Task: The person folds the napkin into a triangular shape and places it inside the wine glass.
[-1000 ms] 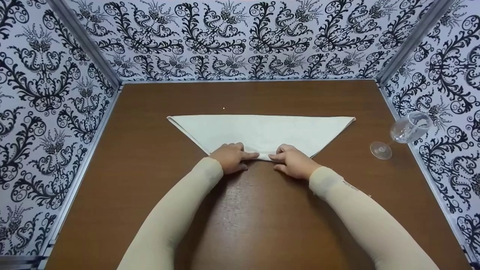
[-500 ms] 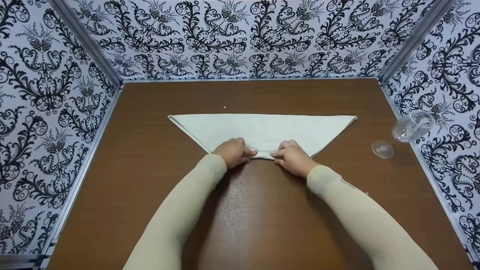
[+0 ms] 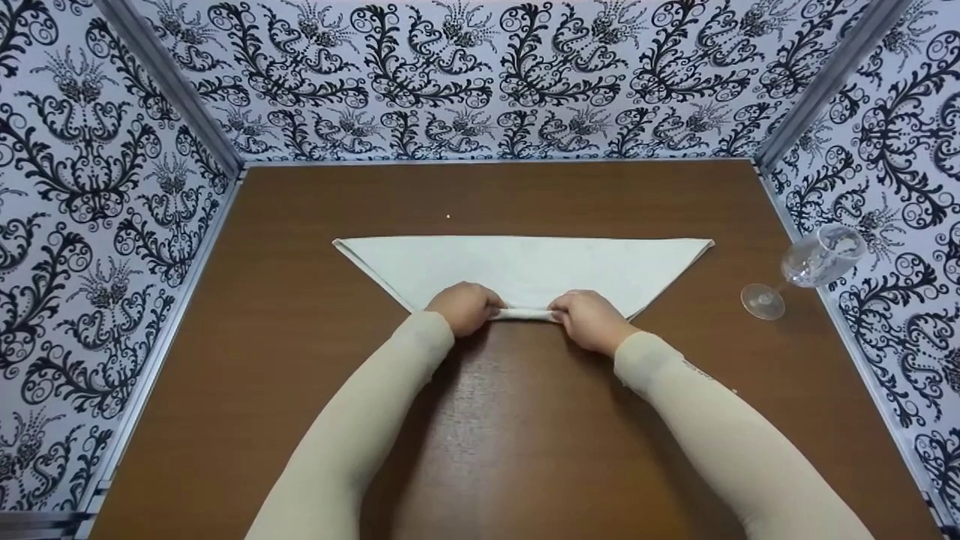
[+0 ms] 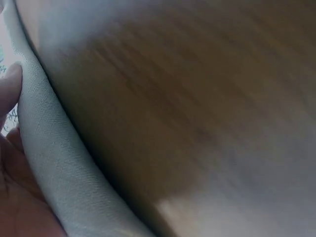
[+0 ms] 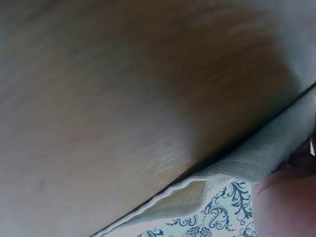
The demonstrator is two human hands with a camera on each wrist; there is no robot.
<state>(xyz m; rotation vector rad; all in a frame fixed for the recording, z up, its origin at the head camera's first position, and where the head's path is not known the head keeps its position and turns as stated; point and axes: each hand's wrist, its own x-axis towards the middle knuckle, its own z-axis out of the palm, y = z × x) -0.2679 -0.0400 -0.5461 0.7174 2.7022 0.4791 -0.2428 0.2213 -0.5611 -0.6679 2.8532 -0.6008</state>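
A pale cloth napkin (image 3: 517,262) lies on the brown table, folded into a wide trapezoid with its long edge away from me. Its short near edge is turned over into a narrow roll (image 3: 526,314). My left hand (image 3: 463,307) pinches the left end of this roll, and my right hand (image 3: 590,319) pinches the right end. In the left wrist view, the thumb (image 4: 11,89) lies over the folded cloth (image 4: 64,148). At the lower right of the right wrist view, part of the right hand (image 5: 286,205) meets the cloth (image 5: 266,148), whose loose layers gape beside it.
An empty stemmed wine glass (image 3: 821,256) stands at the table's right side, near the wall. Patterned panels (image 3: 457,82) enclose the back and both sides. A tiny white speck (image 3: 448,216) shows on the table (image 3: 300,195) beyond the napkin.
The napkin's far edge has shifted slightly toward me. My left index finger, earlier stretched along the fold, has drawn in, and my hands are slightly further apart, showing more of the roll.
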